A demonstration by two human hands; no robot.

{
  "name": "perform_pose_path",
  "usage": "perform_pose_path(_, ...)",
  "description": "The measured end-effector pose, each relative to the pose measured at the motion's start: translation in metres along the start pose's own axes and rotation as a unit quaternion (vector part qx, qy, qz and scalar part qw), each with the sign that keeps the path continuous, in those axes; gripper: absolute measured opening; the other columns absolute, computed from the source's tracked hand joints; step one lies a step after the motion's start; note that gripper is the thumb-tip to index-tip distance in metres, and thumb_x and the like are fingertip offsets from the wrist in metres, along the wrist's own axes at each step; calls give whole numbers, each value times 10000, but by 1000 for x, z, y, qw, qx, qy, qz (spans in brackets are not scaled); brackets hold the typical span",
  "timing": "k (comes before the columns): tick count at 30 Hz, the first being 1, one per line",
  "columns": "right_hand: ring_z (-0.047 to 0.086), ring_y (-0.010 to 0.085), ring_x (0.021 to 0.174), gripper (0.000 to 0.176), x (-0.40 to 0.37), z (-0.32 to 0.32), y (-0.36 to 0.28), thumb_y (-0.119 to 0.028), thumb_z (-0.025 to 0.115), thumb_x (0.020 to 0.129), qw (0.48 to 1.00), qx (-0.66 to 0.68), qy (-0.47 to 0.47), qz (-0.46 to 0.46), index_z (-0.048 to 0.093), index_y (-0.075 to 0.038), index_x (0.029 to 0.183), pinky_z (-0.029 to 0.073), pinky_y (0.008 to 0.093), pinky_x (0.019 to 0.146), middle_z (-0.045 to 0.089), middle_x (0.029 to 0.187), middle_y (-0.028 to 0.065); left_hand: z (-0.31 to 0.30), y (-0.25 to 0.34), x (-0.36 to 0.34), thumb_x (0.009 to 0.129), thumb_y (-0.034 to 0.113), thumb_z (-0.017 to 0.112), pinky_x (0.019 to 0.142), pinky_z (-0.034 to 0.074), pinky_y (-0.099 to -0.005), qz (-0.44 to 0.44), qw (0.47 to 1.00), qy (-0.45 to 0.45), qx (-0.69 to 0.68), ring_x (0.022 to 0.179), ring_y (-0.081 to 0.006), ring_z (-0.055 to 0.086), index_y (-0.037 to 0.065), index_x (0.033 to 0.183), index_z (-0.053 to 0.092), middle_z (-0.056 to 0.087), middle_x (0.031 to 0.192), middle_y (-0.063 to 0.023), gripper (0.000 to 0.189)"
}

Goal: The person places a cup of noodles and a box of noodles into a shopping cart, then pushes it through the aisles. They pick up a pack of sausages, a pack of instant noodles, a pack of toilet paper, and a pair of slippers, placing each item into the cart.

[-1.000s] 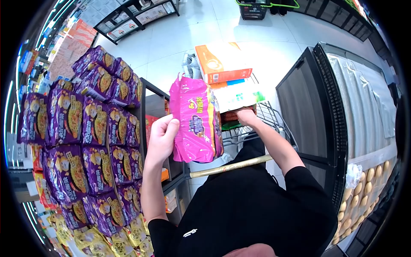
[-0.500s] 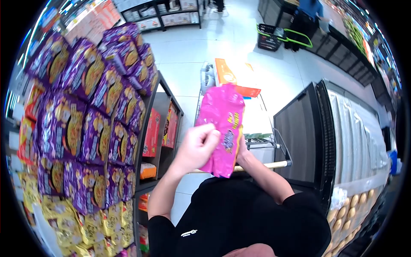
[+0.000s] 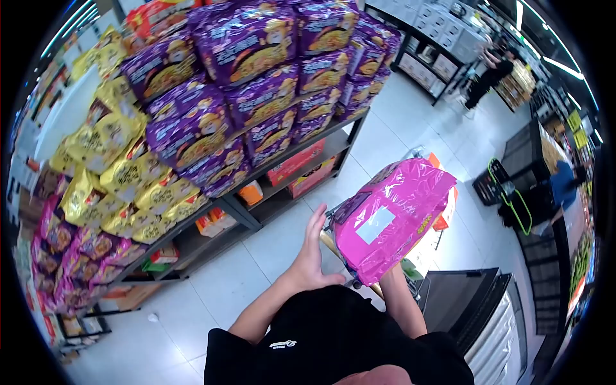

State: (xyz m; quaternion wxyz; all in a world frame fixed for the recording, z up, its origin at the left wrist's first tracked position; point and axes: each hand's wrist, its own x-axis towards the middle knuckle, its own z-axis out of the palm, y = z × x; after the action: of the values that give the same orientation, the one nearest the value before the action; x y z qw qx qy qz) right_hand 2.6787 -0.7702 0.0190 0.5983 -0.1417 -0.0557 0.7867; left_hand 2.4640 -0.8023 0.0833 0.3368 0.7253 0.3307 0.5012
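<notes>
A large pink plastic package (image 3: 401, 215) with a white label is in front of my chest, above the shopping cart. My right hand (image 3: 391, 276) supports it from beneath and behind, most of its fingers hidden by the package. To the left of the package, my left hand (image 3: 313, 256) is open, fingers and thumb spread, holding nothing. Part of the cart handle (image 3: 333, 247) shows between my left hand and the package. An orange and white item (image 3: 443, 221) lies in the cart beyond the package.
Purple noodle packs (image 3: 247, 45) and yellow packs (image 3: 138, 176) are stacked on the shelf unit (image 3: 256, 215) at left. A dark panel (image 3: 455, 298) stands at lower right. Two people (image 3: 493, 76) (image 3: 564, 186) are farther off, with a black basket (image 3: 494, 186) near one.
The view has turned left toward the shelves. The pink package has tilted, showing a broad labelled face. My left hand has come off it and opened.
</notes>
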Motion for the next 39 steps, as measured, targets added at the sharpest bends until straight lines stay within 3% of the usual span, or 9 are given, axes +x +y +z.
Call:
perform_pose_path(5,551,273,1230,649,-22,21,12,-575,329,997,998,-43,31,-44,435,-85,1411,461,470,1032,549,1332,119,36,24,-52,593,613,884,1203,140,-498,-66,997,40,-22,1488,-400,136,88,1523,-226,50,1591,-281,1540)
perform_pose_path(7,552,271,1228,650,-32,31,22,-575,327,997,996,-53,43,-62,434,-85,1411,463,470,1029,549,1329,117,48,33,-71,592,496,935,1181,239,-463,-245,949,35,-197,1449,-323,265,82,1570,24,227,1562,-226,1400)
perform_pose_path(13,523,253,1261,623,-57,52,49,-548,291,1019,993,-111,10,-32,388,-94,1435,420,443,1063,521,1370,71,28,59,-111,761,166,867,940,513,-337,-271,942,129,-153,1073,-172,625,28,1258,605,661,1188,-61,579)
perform_pose_path(17,432,251,1347,670,-58,14,61,-446,551,981,975,-194,-105,14,316,-73,1486,330,439,1128,449,1454,59,13,50,-157,772,35,803,859,530,-330,-272,891,299,-207,980,-155,634,29,1184,640,677,1106,-45,443)
perform_pose_path(20,469,233,1299,803,-48,41,75,-143,753,841,943,-284,-175,-11,292,-55,1492,355,418,1104,465,1420,100,-10,46,-185,821,30,782,852,544,-327,-193,895,351,-198,990,-147,623,19,1214,603,657,1104,-44,432)
perform_pose_path(25,473,219,1293,940,-46,125,116,-49,755,743,923,-313,-224,-6,242,-59,1530,368,368,1097,464,1405,89,-48,63,-211,820,22,770,889,528,-335,-157,882,414,-165,1052,-158,610,26,1255,567,637,1162,-54,480)
perform_pose_path(27,457,224,1320,954,-34,127,129,45,638,683,862,-409,-289,74,237,-63,1542,375,362,1093,409,1456,103,-65,66,-224,811,27,777,908,521,-343,-116,871,464,-111,1051,-170,615,17,1259,564,639,1170,-63,496)
perform_pose_path(33,511,244,1262,850,-17,146,217,26,750,768,738,-555,-374,83,328,-26,1503,416,354,1043,514,1361,137,-154,84,-276,802,38,791,913,532,-346,-126,854,497,-84,1039,-197,647,-3,1256,565,658,1163,-86,509)
perform_pose_path(39,522,360,1186,730,-11,180,365,-153,828,755,591,-677,-429,-88,486,-36,1390,455,383,995,490,1243,194,-277,105,-340,766,94,848,904,546,-360,-118,829,545,-41,1023,-203,656,-7,1254,542,663,1127,-103,585)
